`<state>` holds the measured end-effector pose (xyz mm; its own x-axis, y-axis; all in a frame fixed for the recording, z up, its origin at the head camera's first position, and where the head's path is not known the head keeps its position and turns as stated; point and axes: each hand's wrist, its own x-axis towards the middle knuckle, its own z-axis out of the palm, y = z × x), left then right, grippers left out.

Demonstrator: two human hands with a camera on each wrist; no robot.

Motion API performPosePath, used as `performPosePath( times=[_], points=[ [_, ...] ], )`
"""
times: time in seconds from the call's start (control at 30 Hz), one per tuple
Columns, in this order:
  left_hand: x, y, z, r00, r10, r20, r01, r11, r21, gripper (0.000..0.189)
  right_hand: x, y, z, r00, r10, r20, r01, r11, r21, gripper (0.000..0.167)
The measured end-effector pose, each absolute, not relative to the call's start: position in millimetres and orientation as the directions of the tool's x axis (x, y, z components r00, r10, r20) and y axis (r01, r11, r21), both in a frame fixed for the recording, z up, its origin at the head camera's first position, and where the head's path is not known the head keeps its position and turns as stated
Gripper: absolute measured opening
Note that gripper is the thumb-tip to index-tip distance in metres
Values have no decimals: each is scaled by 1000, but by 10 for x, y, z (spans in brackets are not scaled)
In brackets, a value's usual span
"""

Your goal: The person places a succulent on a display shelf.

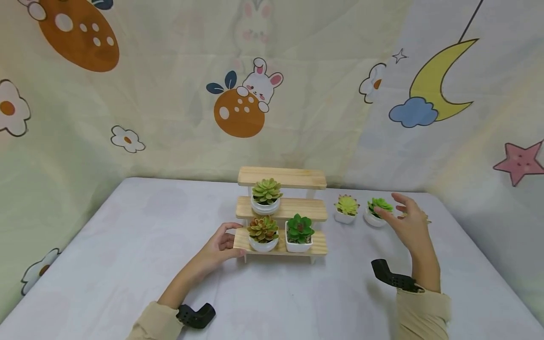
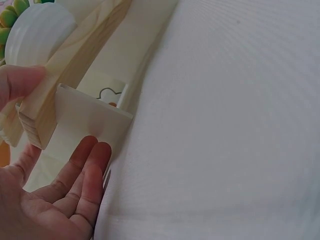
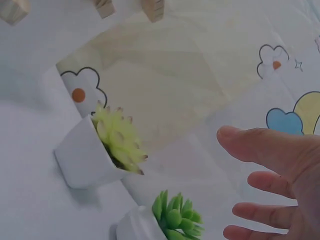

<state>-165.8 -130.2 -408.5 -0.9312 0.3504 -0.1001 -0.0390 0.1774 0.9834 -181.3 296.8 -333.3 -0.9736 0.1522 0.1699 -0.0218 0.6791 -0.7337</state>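
Observation:
My left hand (image 1: 220, 245) grips the left end of the lowest plank of a three-tier wooden display stand (image 1: 281, 177). In the left wrist view, the thumb lies on one face of that plank (image 2: 75, 55), with other fingers beside the white support (image 2: 92, 107). Over a bright green succulent (image 1: 379, 206) in a round white pot, my right hand (image 1: 410, 226) hovers with fingers spread, holding nothing. The right wrist view shows a gap between those fingers and the bright green succulent (image 3: 177, 217). A yellow-green succulent (image 1: 347, 206) in a square white pot stands beside it.
On the lowest tier sit a reddish-green succulent (image 1: 263, 230) and a dark green succulent (image 1: 299, 230). A pale green succulent (image 1: 267, 191) occupies the middle tier. Another yellowish plant (image 1: 426, 216) is mostly hidden behind my right hand. A printed cloth (image 1: 178, 94) hangs behind the table.

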Motion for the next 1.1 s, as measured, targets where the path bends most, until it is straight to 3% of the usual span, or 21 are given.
performPosePath(
  times=[0.5, 1.1],
  points=[
    [-1648, -1310, -4076, -931, 352, -97, -35, 178, 983, 63, -1971, 3026, -3668, -981, 193, 11, 113, 621, -776, 97],
    [-1637, -1311, -4062, -931, 351, -101, -39, 178, 983, 63, -2056, 3037, -3902, -974, 207, -93, 186, 495, -849, 101]
  ],
)
